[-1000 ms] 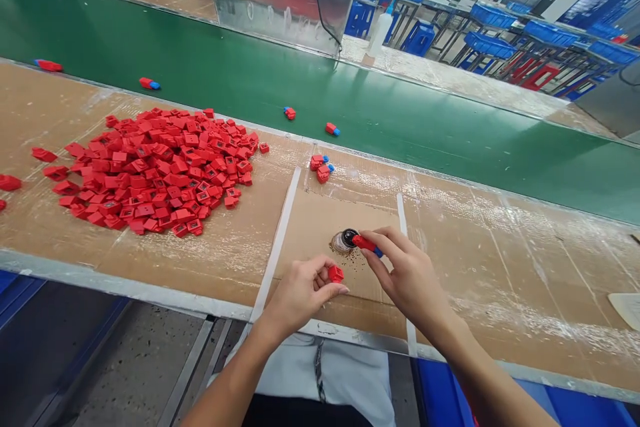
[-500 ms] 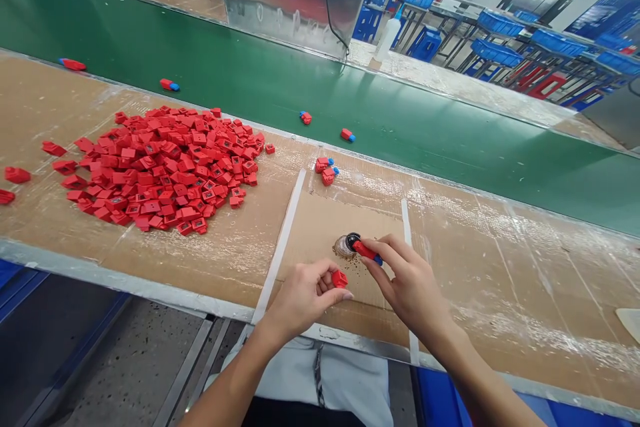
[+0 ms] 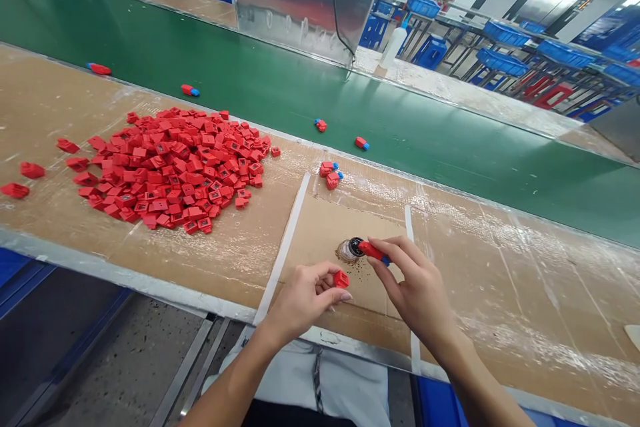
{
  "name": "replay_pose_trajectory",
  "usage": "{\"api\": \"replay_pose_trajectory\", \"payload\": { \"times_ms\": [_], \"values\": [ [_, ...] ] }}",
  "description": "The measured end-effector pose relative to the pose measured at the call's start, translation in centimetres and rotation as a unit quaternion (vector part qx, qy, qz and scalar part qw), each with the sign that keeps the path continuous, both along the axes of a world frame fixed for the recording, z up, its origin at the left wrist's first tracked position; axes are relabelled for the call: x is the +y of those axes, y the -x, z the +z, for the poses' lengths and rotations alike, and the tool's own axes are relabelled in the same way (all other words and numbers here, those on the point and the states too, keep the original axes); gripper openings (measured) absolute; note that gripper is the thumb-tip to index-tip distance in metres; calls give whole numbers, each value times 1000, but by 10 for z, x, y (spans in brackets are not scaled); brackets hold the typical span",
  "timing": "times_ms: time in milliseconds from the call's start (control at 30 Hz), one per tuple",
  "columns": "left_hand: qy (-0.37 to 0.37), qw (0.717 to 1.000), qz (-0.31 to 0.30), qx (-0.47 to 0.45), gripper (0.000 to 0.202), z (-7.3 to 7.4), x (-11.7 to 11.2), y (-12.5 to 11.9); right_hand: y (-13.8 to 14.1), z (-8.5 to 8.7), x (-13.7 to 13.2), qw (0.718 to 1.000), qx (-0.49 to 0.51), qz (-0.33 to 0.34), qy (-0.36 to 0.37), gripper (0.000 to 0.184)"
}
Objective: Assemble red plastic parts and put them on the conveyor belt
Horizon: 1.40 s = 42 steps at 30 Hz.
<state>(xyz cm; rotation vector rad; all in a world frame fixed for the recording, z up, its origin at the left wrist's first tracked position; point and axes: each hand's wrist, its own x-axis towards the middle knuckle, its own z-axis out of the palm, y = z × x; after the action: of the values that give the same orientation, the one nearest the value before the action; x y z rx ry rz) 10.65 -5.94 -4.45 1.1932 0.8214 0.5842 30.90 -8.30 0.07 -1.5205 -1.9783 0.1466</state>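
Between the thumb and fingers of my left hand (image 3: 311, 290) is a small red plastic block (image 3: 341, 279) with a hollow end facing up. My right hand (image 3: 413, 273) is closed on a red plastic piece with a blue end (image 3: 373, 252). The red tip of that piece is at the black, round mouth of a small clear jar (image 3: 346, 251); whether it goes inside I cannot tell. Dark specks surround the jar on a cardboard sheet (image 3: 320, 220). Two red pieces with blue ends (image 3: 331, 175) lie just beyond it.
To the left a large pile of red blocks (image 3: 175, 170) covers the cardboard-topped bench (image 3: 240, 253). Behind the bench runs a green conveyor belt (image 3: 270, 97) with several red-and-blue pieces on it. A white bottle (image 3: 393, 47) and a metal housing (image 3: 300, 0) stand beyond.
The view has shifted slightly. Pieces on the belt have moved a little to the right. The red-and-blue piece in my right hand has drawn slightly right, uncovering more of the jar's mouth.
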Motion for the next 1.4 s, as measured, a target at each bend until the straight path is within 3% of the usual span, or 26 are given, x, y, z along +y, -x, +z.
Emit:
{"api": "replay_pose_trajectory", "payload": {
  "times_ms": [200,300,600,900,1167,1400],
  "values": [
    [57,997,-1,-61,29,1,0,3,5,12,-15,990,133,-8,45,22],
    [78,994,-8,-71,31,1,0,4,13,14,-28,986,152,14,66,21],
    [71,995,-14,-67,33,-2,-1,4,22,-5,-41,986,138,21,87,21],
    [47,997,-55,-35,25,-1,-1,6,24,-15,-45,983,139,52,110,21],
    [-80,988,-111,71,15,13,4,12,30,-21,-51,985,107,68,113,21],
    [-100,983,-122,96,12,13,6,12,30,-27,-56,984,109,70,123,23]
  ]
}}
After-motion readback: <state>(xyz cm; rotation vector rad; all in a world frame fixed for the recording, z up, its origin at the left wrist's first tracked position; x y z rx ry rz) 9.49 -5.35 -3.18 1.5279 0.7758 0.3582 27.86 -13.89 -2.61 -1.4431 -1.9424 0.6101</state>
